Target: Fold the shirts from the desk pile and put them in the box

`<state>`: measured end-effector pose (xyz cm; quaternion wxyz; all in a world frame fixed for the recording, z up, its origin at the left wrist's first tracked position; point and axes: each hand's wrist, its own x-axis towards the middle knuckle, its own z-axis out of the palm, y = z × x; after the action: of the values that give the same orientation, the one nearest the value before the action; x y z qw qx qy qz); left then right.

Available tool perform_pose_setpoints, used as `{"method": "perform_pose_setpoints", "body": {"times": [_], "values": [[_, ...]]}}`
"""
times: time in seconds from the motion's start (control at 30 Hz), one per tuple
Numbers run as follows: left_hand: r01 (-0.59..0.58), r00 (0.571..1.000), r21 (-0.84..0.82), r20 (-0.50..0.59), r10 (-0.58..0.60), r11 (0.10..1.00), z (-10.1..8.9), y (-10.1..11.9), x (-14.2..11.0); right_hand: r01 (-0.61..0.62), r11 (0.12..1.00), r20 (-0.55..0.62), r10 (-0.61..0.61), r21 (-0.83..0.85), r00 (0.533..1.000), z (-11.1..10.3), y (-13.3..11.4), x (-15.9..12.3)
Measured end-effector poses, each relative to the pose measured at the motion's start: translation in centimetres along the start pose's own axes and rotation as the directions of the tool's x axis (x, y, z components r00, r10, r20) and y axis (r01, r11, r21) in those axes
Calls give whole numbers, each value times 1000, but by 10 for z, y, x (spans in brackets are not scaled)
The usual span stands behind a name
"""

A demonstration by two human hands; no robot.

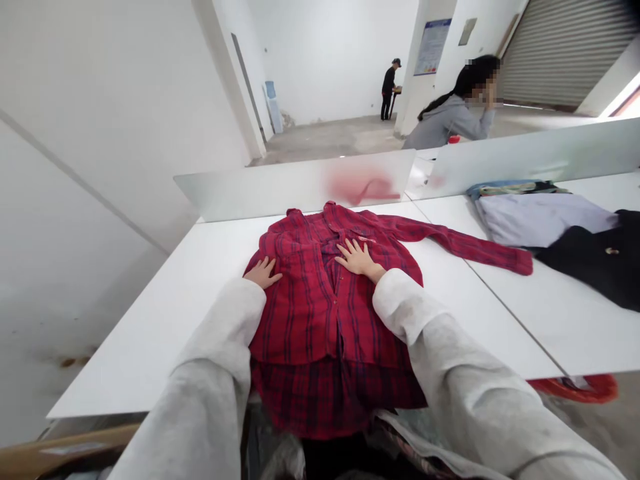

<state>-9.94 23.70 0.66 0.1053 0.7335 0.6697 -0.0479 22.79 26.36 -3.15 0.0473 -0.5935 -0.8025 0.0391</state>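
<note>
A red plaid shirt (320,313) lies front-up on the white table (165,300), its hem hanging over the near edge and one sleeve stretched out to the right. My left hand (263,272) rests on the shirt's left shoulder edge, fingers loosely together and flat. My right hand (356,258) lies flat on the chest near the button placket, fingers spread. Neither hand holds anything. Both my arms are in light grey sleeves.
A frosted divider panel (295,187) runs along the table's far edge. On the adjoining table to the right lie folded clothes (543,217) and a black garment (600,263). A person in a grey hoodie (450,120) sits beyond the divider; another person (389,87) stands far back.
</note>
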Motion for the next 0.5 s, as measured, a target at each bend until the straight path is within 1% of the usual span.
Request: {"method": "perform_pose_setpoints", "body": {"times": [0.07, 0.17, 0.23, 0.3, 0.33, 0.37, 0.4, 0.47, 0.5], "values": [[-4, 1000, 54, -22, 6, 999, 1, 6, 8, -16, 1000, -30, 16, 0, 999, 1, 3, 7], [-20, 999, 107, -32, 23, 994, 2, 7, 2, -13, 1000, -76, 13, -3, 997, 5, 3, 8], [-41, 999, 128, -29, 45, 991, -1, 6, -13, -13, 1000, -81, 13, 1, 997, 4, 2, 5], [-85, 996, 142, -18, 89, 986, -7, 6, -37, -6, 1000, -77, 7, 18, 997, -3, -1, 0], [-134, 991, 145, -7, 136, 980, -10, 6, -53, 16, 999, -73, -14, 30, 997, -10, -2, -5], [-208, 978, 141, 9, 209, 968, -13, 7, -70, 56, 998, -67, -53, 42, 996, -18, -4, -10], [-299, 954, 130, 28, 298, 945, -14, 9, -89, 111, 992, -60, -108, 54, 992, -27, -5, -19], [-480, 877, 90, 60, 477, 872, -13, 11, -128, 246, 966, -34, -244, 77, 969, -48, -6, -44], [-541, 841, 73, 65, 537, 838, -9, 10, -147, 306, 947, -15, -306, 92, 952, -58, -5, -61]]}}
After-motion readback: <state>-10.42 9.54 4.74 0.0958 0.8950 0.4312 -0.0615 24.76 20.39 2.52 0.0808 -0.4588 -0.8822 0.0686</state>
